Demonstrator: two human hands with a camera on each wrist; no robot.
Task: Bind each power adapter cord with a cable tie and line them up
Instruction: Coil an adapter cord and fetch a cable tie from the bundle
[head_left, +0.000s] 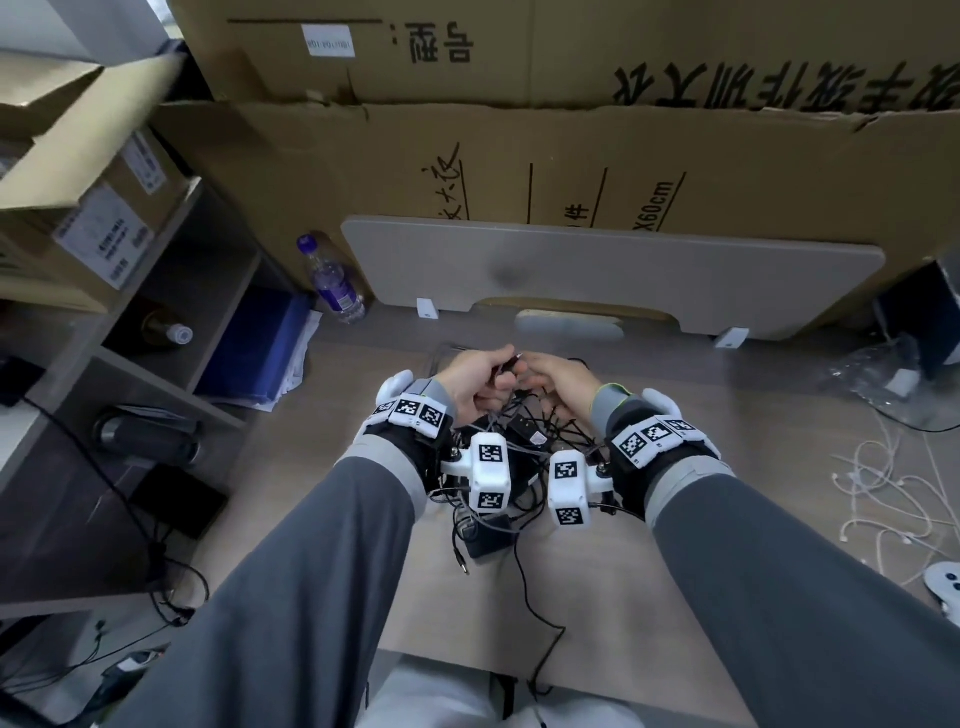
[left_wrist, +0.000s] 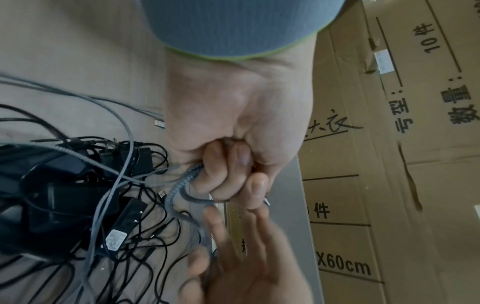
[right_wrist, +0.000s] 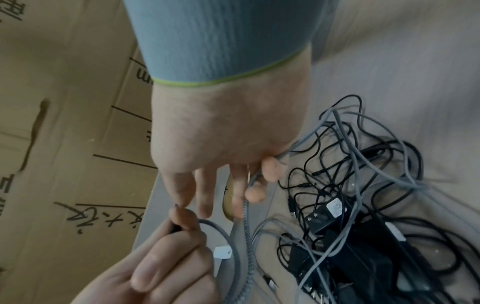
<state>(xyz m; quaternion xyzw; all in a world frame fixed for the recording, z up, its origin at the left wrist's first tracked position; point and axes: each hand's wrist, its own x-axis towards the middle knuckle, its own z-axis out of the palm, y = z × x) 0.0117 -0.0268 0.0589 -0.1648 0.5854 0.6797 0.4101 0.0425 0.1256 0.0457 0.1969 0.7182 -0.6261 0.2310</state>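
Observation:
A tangle of black power adapters (head_left: 491, 538) and thin black cords lies on the desk (head_left: 623, 597) under my wrists. My left hand (head_left: 483, 376) is a fist round a grey braided cord (left_wrist: 179, 186), and its thumb and forefinger pinch the cord's plug end (left_wrist: 267, 202). My right hand (head_left: 556, 387) is close beside it, with the same grey cord (right_wrist: 246, 214) running through its curled ring and little fingers. Its other fingers (right_wrist: 205, 197) point out straight towards the left thumb. A labelled black adapter (left_wrist: 120, 224) lies flat in the pile. No cable tie shows.
A grey board (head_left: 597, 270) leans against large cardboard boxes (head_left: 571, 150) at the desk's back. A water bottle (head_left: 332, 283) stands at its left end. Shelves (head_left: 156, 322) run along the left. Loose white cables (head_left: 893, 493) and a white controller (head_left: 945, 587) lie at the right.

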